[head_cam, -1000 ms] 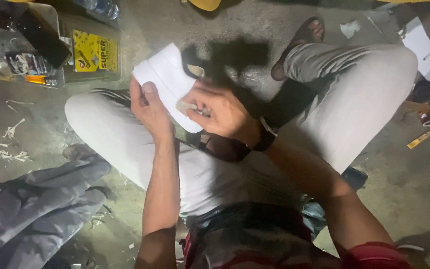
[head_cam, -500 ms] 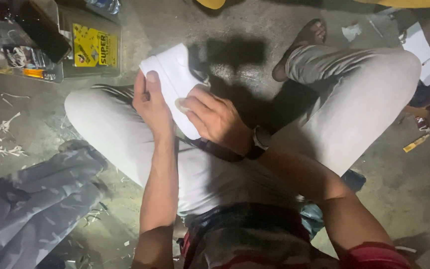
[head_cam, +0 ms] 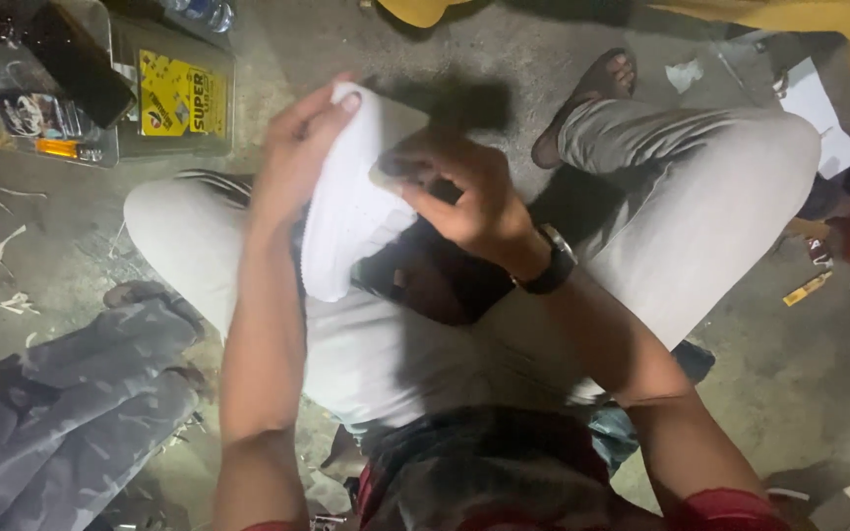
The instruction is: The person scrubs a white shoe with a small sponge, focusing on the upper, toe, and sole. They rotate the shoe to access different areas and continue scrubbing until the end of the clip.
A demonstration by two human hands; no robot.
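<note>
A person sits cross-legged on a concrete floor (head_cam: pixel 464 59), pale trousers (head_cam: pixel 700 197) drawn over both knees and a dark patterned cloth bunched in the lap. The left hand (head_cam: pixel 297 157) is wrapped around the edge of a white shoe (head_cam: pixel 346 211), fingers curled over its upper end, holding it raised above the lap. The right hand (head_cam: pixel 464 197), a dark wristwatch (head_cam: pixel 548 265) on its wrist, grips the shoe's other side with fingers bent, pinching a small pale piece against it; what that piece is cannot be told. To the person's left lies crumpled grey cloth (head_cam: pixel 61 393). Farther off on that side stands a clear tray (head_cam: pixel 41 88) beside a yellow packet (head_cam: pixel 184 93). Beyond the right knee, a sandalled foot (head_cam: pixel 592 93) rests on the floor, white paper (head_cam: pixel 819 113) near it.
</note>
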